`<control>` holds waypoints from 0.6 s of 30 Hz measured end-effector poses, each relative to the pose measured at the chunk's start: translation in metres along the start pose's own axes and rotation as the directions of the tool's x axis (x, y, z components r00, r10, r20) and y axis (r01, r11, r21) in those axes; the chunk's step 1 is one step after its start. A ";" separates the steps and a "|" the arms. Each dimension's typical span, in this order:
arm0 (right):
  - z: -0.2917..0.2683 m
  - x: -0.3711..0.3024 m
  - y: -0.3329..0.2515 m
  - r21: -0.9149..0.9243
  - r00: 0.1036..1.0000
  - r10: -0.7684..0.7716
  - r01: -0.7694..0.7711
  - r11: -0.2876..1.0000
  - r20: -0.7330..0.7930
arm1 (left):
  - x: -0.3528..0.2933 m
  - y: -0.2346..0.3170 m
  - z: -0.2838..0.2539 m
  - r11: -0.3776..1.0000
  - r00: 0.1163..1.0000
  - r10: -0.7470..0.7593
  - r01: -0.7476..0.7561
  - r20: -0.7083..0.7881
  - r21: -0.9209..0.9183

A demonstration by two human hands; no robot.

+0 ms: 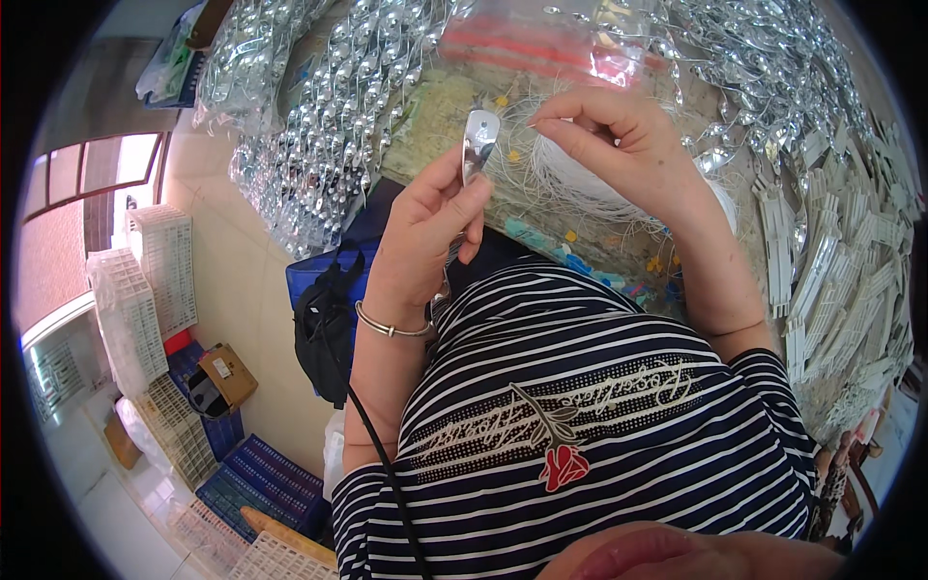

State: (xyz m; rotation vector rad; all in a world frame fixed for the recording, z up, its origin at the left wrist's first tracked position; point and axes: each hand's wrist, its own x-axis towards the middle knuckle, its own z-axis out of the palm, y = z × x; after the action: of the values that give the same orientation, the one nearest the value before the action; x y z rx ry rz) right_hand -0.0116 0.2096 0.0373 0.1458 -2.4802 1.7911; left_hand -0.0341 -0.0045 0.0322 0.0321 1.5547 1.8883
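Observation:
Between the thumb and fingers of my left hand (440, 217) is an upright shiny silver strip (480, 135) with a rounded top and a small hole near that end. More of the silver strip shows below the fingers, partly hidden by my palm. To the right, my right hand (628, 145) is closed in a pinch, its fingertips a short way from the strip's top. A fine pale end, apparently thread, shows at those fingertips. Under the right hand lies a loose skein of white thread (590, 184) on the worn work table (425, 121).
Twisted silver strips hang over the table's left side (329, 145) and pile up at the far right (773, 58). White flat strips (831, 271) lie stacked at right. A red-edged plastic bag (541, 48) is at the back. White crates (159, 271) and a cardboard box (227, 377) stand left.

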 end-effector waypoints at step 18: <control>0.006 -0.002 0.003 -0.033 0.997 0.047 -0.045 0.998 0.066 | -0.002 -0.001 0.003 0.990 0.992 0.060 -0.074 0.113 0.123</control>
State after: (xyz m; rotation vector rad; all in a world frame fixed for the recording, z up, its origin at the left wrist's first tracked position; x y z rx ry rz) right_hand -0.0097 0.2052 0.0326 0.1500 -2.5759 1.7925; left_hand -0.0311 -0.0032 0.0330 0.2425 1.6142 1.8050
